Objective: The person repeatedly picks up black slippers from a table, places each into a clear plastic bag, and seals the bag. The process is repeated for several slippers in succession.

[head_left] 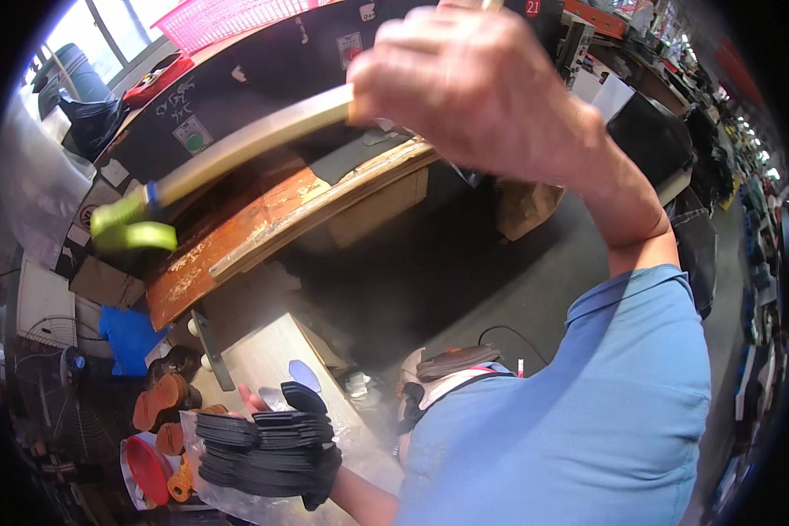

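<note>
My right hand [465,92] is raised at the top centre, blurred by motion, its fingers wrapped round a long pale wooden stick [254,145]. The stick slants down to the left and ends in a yellow-green hooked or forked piece [131,223] with a blue band above it. Low at left centre, a thick stack of flat black pieces [263,443] covers most of my left hand [252,400]. Only fingertips and the wrist show there. The stack seems held in that hand, over clear plastic sheeting [228,500]. A small bluish-purple oval piece [305,375] lies beside it.
A worn wooden bench [245,223] runs across the upper left, with a pink basket [228,22] above. Brown shoes [162,401], a red round container [149,469] and a fan [79,403] stand at lower left. Cluttered shelving [763,289] lines the right.
</note>
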Tool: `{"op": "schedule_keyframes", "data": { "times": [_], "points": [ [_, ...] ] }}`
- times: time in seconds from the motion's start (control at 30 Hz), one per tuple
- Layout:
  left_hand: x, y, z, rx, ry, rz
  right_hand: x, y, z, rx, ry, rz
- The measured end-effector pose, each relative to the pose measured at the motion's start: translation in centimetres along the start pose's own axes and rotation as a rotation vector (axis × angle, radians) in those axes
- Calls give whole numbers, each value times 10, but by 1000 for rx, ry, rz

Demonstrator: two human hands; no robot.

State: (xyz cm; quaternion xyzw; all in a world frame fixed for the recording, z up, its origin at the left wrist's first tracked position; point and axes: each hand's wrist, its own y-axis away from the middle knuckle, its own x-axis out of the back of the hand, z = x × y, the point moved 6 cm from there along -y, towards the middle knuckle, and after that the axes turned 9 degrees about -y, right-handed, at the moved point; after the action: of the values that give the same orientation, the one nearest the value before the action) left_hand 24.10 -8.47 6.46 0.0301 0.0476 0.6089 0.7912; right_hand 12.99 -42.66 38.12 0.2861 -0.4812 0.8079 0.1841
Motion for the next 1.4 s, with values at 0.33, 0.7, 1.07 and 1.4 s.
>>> {"op": "schedule_keyframes", "data": {
  "times": [0.33, 0.7, 1.07, 1.4],
  "points": [
    [16, 28, 7, -64, 806, -232, -103, 22, -89, 220, -832, -837],
    [24, 111, -38, -392, 891, -142, -264, -31, -299, 218, -1810, -1407],
    [56, 262, -68, -335, 972, 877, -277, -95, -385, 345, -1802, -1550],
    [-10, 460, -133, -738, 835, 1470, -141, 7, -441, 1324, -1391, -1321]
  ]
}}
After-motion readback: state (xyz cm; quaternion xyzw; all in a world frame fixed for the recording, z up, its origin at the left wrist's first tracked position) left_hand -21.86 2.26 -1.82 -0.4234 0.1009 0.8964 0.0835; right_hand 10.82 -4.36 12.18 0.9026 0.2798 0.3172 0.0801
